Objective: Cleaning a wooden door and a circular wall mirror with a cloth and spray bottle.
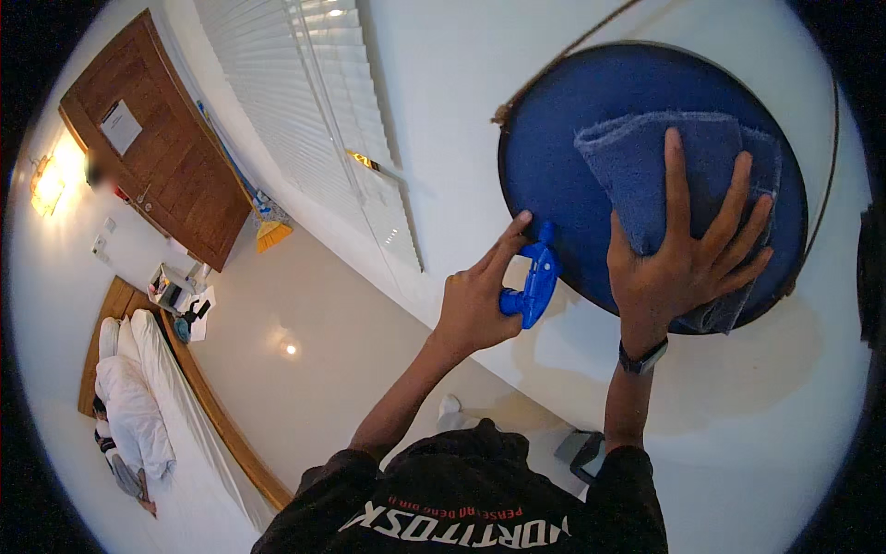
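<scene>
A round dark-blue panel (554,159) with a thin dark rim hangs from a brown rope (588,34) against the white wall; whether it is a mirror I cannot tell. My right hand (685,263), fingers spread, presses a folded blue cloth (637,152) flat on its right half. A dark watch (644,356) circles that wrist. In my left hand (477,298) is a blue trigger-spray head (540,284), held beside the panel's lower left edge. The left index fingertip reaches the rim or lies just in front of it. Any bottle below the spray head is hidden.
White blinds (311,104) hang left of the panel. Farther off are a wooden door (159,138), a yellow broom (273,235) and a small bedside stand with items (169,287). A person (124,471) lies on the white bed (201,478). A grey-black object (583,453) is low near the wall.
</scene>
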`<action>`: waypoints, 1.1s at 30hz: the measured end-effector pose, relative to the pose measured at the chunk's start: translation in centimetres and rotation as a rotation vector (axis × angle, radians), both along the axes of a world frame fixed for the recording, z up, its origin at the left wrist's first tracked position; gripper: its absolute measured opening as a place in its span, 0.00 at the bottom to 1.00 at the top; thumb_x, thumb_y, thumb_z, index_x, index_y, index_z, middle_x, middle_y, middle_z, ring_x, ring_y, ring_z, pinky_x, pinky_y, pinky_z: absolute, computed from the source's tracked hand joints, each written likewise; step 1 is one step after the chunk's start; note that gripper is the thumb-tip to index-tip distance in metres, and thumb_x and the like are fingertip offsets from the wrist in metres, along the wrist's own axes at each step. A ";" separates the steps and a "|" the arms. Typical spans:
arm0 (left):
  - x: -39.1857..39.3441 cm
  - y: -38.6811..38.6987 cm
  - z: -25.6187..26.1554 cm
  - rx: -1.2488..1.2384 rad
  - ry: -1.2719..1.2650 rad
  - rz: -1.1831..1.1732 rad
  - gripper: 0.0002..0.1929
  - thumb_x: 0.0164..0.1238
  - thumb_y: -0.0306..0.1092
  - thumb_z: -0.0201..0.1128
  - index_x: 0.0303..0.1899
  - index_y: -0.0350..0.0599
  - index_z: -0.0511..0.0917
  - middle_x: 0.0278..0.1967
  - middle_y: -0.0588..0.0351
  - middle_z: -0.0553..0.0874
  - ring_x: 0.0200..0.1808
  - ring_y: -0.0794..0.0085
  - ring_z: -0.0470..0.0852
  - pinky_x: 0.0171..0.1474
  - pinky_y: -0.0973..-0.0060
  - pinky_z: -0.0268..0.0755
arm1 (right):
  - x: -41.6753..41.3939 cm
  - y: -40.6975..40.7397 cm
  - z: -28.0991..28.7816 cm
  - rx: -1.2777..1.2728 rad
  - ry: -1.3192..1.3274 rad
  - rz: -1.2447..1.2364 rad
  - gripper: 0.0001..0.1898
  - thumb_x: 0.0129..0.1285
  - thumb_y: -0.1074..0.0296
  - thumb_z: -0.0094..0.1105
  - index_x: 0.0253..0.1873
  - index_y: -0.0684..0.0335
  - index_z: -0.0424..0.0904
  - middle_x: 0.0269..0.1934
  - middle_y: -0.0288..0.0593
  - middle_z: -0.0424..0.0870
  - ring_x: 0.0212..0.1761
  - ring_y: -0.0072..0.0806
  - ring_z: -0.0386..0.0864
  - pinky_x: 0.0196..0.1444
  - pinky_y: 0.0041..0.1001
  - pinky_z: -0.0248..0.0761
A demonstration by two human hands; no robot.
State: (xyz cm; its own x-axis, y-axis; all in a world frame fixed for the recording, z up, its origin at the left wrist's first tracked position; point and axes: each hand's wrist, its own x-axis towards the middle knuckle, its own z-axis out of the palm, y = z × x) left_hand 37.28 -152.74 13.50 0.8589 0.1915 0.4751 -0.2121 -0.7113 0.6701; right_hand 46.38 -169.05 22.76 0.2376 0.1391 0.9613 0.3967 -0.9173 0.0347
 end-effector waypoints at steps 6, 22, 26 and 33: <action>0.1 -1.3 0.1 -0.041 -0.033 0.068 0.42 0.45 0.31 0.67 0.69 0.49 0.65 0.72 0.59 0.70 0.37 0.60 0.90 0.38 0.66 0.83 | -1.1 0.8 -3.4 -0.128 0.034 -0.027 0.50 0.36 0.37 0.76 0.71 0.13 0.63 0.78 0.35 0.57 0.79 0.46 0.52 0.73 0.63 0.32; 0.0 -3.0 0.1 -0.092 -0.127 0.056 0.47 0.57 0.31 0.69 0.78 0.50 0.51 0.56 0.39 0.82 0.24 0.68 0.84 0.31 0.71 0.78 | -1.1 -1.1 -3.7 -0.185 0.022 0.087 0.55 0.35 0.39 0.79 0.74 0.16 0.58 0.80 0.33 0.53 0.80 0.41 0.50 0.74 0.62 0.32; -0.5 -3.4 0.2 -0.100 -0.116 0.059 0.47 0.58 0.30 0.68 0.78 0.49 0.51 0.56 0.39 0.82 0.26 0.65 0.85 0.33 0.70 0.78 | -1.2 -2.0 -2.4 -0.211 0.060 0.187 0.54 0.36 0.42 0.79 0.74 0.18 0.59 0.80 0.30 0.54 0.80 0.37 0.51 0.74 0.60 0.33; -0.4 -3.6 0.7 -0.050 -0.161 0.078 0.46 0.59 0.31 0.67 0.78 0.50 0.51 0.57 0.38 0.82 0.28 0.64 0.86 0.35 0.69 0.79 | -0.6 -0.9 0.5 0.035 -0.012 0.179 0.54 0.35 0.44 0.79 0.74 0.18 0.60 0.79 0.31 0.54 0.79 0.36 0.52 0.73 0.60 0.35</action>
State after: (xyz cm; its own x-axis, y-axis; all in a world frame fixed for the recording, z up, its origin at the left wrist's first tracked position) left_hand 36.84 -156.36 14.22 0.7541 0.2810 0.5936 -0.2652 -0.6966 0.6666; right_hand 45.74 -169.91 23.30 0.2006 0.1448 0.9689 0.5537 -0.8327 0.0098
